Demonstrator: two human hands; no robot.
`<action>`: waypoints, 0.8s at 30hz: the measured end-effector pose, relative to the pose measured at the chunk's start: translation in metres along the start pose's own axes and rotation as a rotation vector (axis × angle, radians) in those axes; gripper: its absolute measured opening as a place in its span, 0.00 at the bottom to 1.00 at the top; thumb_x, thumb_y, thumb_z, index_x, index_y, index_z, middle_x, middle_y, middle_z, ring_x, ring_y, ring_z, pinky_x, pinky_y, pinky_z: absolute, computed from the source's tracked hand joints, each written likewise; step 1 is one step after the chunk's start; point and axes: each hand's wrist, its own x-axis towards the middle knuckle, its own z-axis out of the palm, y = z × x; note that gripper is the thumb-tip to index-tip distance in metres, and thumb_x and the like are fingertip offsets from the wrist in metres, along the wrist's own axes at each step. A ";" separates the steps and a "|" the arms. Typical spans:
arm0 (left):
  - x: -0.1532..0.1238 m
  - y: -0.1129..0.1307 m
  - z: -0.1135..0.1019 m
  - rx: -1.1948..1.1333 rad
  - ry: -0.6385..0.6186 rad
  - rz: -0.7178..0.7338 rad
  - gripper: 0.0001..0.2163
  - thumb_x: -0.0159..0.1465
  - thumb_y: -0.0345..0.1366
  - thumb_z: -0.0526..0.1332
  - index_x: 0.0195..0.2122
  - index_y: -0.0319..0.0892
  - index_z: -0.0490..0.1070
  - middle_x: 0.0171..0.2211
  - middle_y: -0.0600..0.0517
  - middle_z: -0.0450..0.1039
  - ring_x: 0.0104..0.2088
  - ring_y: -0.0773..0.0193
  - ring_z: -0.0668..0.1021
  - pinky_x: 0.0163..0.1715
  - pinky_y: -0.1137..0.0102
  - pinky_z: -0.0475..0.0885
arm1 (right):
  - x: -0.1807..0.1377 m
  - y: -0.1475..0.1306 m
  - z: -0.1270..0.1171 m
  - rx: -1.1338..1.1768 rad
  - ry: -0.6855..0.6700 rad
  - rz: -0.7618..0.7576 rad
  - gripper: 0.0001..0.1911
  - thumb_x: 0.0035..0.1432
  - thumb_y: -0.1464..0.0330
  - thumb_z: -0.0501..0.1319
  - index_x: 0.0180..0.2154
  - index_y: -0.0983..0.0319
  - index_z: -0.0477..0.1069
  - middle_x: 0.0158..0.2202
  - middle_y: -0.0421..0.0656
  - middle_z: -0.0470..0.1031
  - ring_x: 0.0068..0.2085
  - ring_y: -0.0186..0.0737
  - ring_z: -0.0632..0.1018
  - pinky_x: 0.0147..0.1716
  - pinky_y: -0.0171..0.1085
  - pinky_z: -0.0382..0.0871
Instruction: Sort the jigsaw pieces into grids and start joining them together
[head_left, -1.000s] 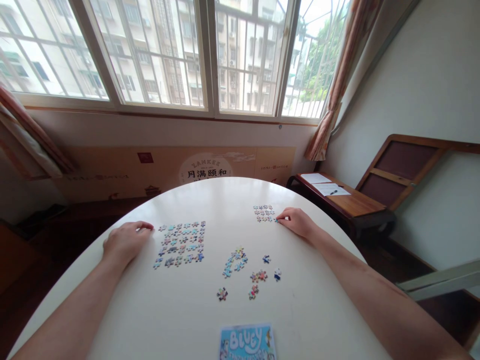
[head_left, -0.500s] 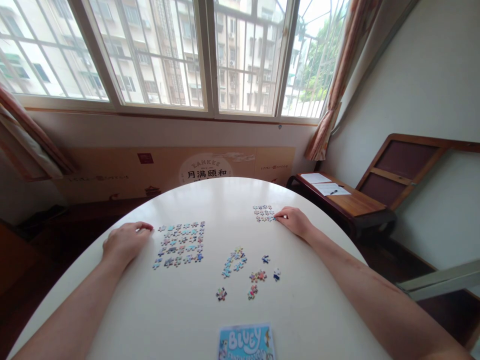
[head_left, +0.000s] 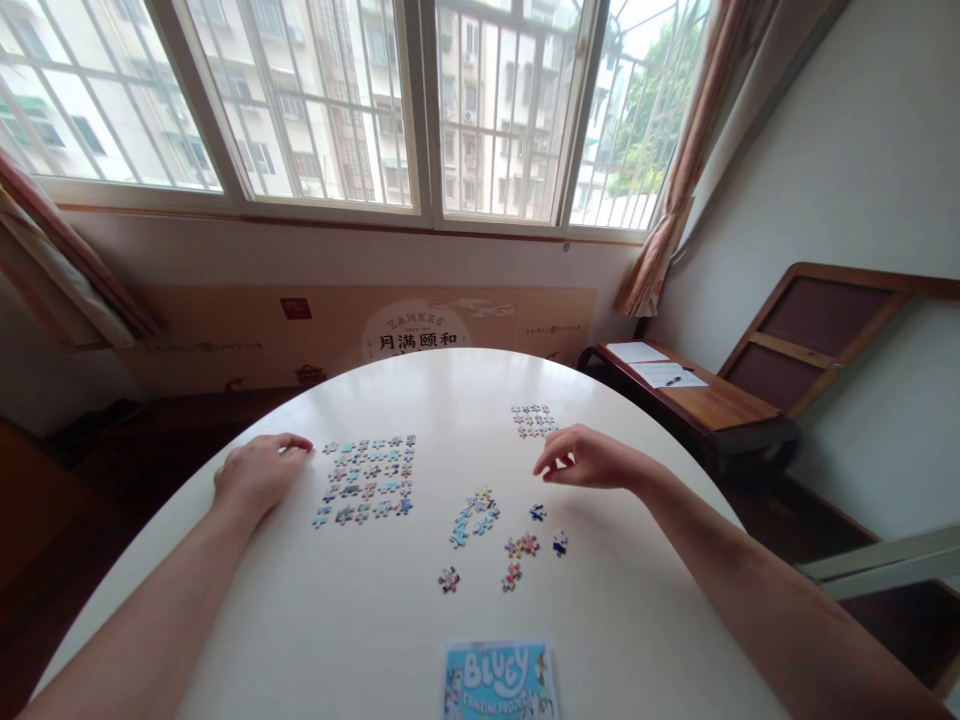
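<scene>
Jigsaw pieces lie on a round white table [head_left: 420, 400]. My left hand [head_left: 255, 472] rests on the table with curled fingers, just left of a large grid of spread-out pieces [head_left: 367, 480]; nothing shows in it. My right hand [head_left: 585, 462] hovers above the table with fingers loosely apart and empty, between a small far group of pieces [head_left: 534, 420] and a loose cluster of pieces [head_left: 474, 516] nearer me. More stray pieces [head_left: 520, 546] lie beside that cluster. A blue puzzle box [head_left: 499, 682] lies at the near edge.
A wooden side table [head_left: 712, 405] with papers and a pen stands to the right, with a wooden frame leaning on the wall behind it. A printed cardboard panel [head_left: 420, 330] lines the wall under the window. Curtains hang at both sides.
My right hand has lifted off the small far group of pieces and drawn back toward me, its fingers now apart. The left hand has stayed put.
</scene>
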 end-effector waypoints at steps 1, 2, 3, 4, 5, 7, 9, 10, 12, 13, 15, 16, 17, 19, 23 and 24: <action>0.000 0.000 0.000 -0.003 0.002 0.000 0.18 0.59 0.44 0.56 0.44 0.49 0.80 0.52 0.46 0.76 0.48 0.47 0.75 0.45 0.60 0.71 | 0.000 -0.009 0.001 0.014 -0.080 -0.012 0.09 0.56 0.69 0.66 0.40 0.57 0.83 0.31 0.41 0.77 0.30 0.33 0.74 0.32 0.32 0.67; -0.001 0.000 0.000 -0.005 0.003 0.002 0.18 0.59 0.44 0.56 0.44 0.48 0.81 0.52 0.46 0.76 0.47 0.47 0.76 0.44 0.60 0.71 | 0.000 -0.017 0.002 0.013 -0.150 -0.022 0.09 0.55 0.69 0.66 0.39 0.57 0.83 0.31 0.40 0.76 0.30 0.32 0.74 0.32 0.31 0.67; -0.001 0.001 0.000 -0.007 0.005 0.003 0.18 0.59 0.44 0.56 0.44 0.48 0.81 0.52 0.46 0.76 0.47 0.47 0.76 0.44 0.60 0.71 | 0.000 -0.022 0.003 0.007 -0.203 -0.024 0.09 0.55 0.70 0.67 0.39 0.57 0.83 0.30 0.40 0.76 0.30 0.32 0.74 0.32 0.31 0.67; -0.001 0.001 0.000 -0.008 0.007 0.006 0.18 0.59 0.44 0.56 0.44 0.48 0.81 0.52 0.46 0.76 0.47 0.47 0.76 0.44 0.60 0.71 | 0.000 -0.026 0.004 -0.003 -0.241 -0.022 0.10 0.54 0.70 0.67 0.39 0.56 0.83 0.30 0.39 0.76 0.30 0.32 0.75 0.32 0.31 0.67; -0.001 0.001 0.000 -0.007 0.008 0.009 0.18 0.59 0.45 0.56 0.44 0.48 0.81 0.52 0.46 0.76 0.47 0.47 0.76 0.44 0.60 0.71 | 0.001 -0.027 0.005 -0.013 -0.264 -0.018 0.10 0.53 0.70 0.67 0.39 0.56 0.83 0.30 0.39 0.76 0.30 0.32 0.75 0.32 0.31 0.66; -0.002 0.002 -0.001 -0.003 0.008 0.006 0.18 0.59 0.45 0.56 0.45 0.48 0.81 0.52 0.46 0.76 0.47 0.47 0.75 0.44 0.61 0.71 | 0.002 -0.027 0.007 -0.021 -0.276 -0.012 0.11 0.52 0.71 0.68 0.39 0.56 0.83 0.30 0.38 0.76 0.30 0.32 0.75 0.32 0.31 0.66; -0.002 0.002 -0.001 0.004 0.006 -0.002 0.18 0.59 0.45 0.56 0.45 0.48 0.81 0.53 0.47 0.75 0.48 0.48 0.75 0.45 0.61 0.71 | 0.003 -0.023 0.008 -0.024 -0.262 -0.014 0.10 0.52 0.71 0.68 0.38 0.55 0.83 0.30 0.39 0.76 0.30 0.32 0.75 0.32 0.31 0.66; -0.002 0.002 -0.001 0.008 0.003 -0.004 0.18 0.60 0.45 0.56 0.45 0.49 0.80 0.53 0.47 0.75 0.48 0.48 0.75 0.45 0.61 0.71 | 0.004 -0.020 0.009 -0.028 -0.250 -0.018 0.10 0.53 0.71 0.68 0.38 0.55 0.84 0.30 0.39 0.76 0.30 0.32 0.75 0.33 0.31 0.66; -0.002 0.002 -0.001 0.015 -0.001 -0.005 0.18 0.60 0.45 0.55 0.45 0.49 0.80 0.54 0.47 0.75 0.49 0.48 0.75 0.46 0.61 0.70 | 0.005 -0.013 0.012 -0.045 -0.190 -0.017 0.10 0.54 0.72 0.66 0.38 0.55 0.84 0.31 0.40 0.77 0.31 0.33 0.75 0.34 0.32 0.67; -0.001 0.002 -0.001 0.018 -0.005 -0.005 0.18 0.60 0.45 0.55 0.46 0.49 0.80 0.54 0.48 0.75 0.49 0.49 0.75 0.46 0.62 0.70 | 0.006 -0.009 0.015 -0.061 -0.133 -0.005 0.10 0.55 0.73 0.65 0.37 0.55 0.84 0.33 0.40 0.78 0.32 0.33 0.76 0.35 0.32 0.67; -0.001 0.001 -0.001 0.019 -0.015 -0.007 0.18 0.61 0.45 0.55 0.46 0.49 0.80 0.54 0.47 0.75 0.48 0.49 0.75 0.45 0.62 0.70 | 0.008 0.002 0.021 -0.096 0.023 0.039 0.11 0.56 0.73 0.64 0.36 0.54 0.84 0.35 0.40 0.79 0.34 0.34 0.77 0.36 0.32 0.68; -0.001 0.001 -0.001 0.018 -0.018 -0.010 0.18 0.61 0.45 0.55 0.46 0.49 0.80 0.54 0.47 0.75 0.48 0.49 0.75 0.45 0.62 0.71 | 0.008 0.007 0.024 -0.115 0.100 0.063 0.11 0.57 0.73 0.63 0.36 0.54 0.83 0.36 0.40 0.79 0.34 0.34 0.77 0.37 0.33 0.68; -0.001 0.001 -0.001 0.016 -0.020 -0.011 0.18 0.61 0.45 0.55 0.46 0.49 0.80 0.54 0.47 0.75 0.48 0.49 0.75 0.45 0.62 0.71 | 0.009 0.013 0.026 -0.125 0.161 0.076 0.11 0.58 0.73 0.63 0.36 0.54 0.83 0.36 0.40 0.79 0.35 0.35 0.77 0.37 0.33 0.68; -0.001 0.002 -0.002 0.012 -0.020 -0.008 0.18 0.61 0.45 0.55 0.46 0.49 0.80 0.54 0.46 0.74 0.48 0.49 0.75 0.45 0.61 0.70 | 0.010 0.022 0.029 -0.135 0.223 0.066 0.10 0.59 0.71 0.63 0.38 0.55 0.83 0.37 0.41 0.79 0.35 0.35 0.77 0.38 0.33 0.68; -0.002 0.002 -0.002 0.006 -0.007 -0.001 0.18 0.60 0.44 0.55 0.45 0.49 0.80 0.53 0.47 0.75 0.48 0.48 0.76 0.44 0.61 0.71 | 0.009 0.026 0.024 -0.172 0.251 0.050 0.09 0.59 0.70 0.63 0.38 0.56 0.82 0.37 0.41 0.79 0.30 0.33 0.73 0.35 0.33 0.67; -0.002 0.001 -0.002 0.007 -0.005 0.000 0.18 0.60 0.44 0.55 0.45 0.49 0.80 0.54 0.47 0.75 0.48 0.48 0.76 0.44 0.62 0.71 | 0.008 0.025 0.023 -0.185 0.250 0.055 0.09 0.59 0.70 0.63 0.38 0.56 0.82 0.37 0.41 0.79 0.30 0.33 0.73 0.35 0.34 0.67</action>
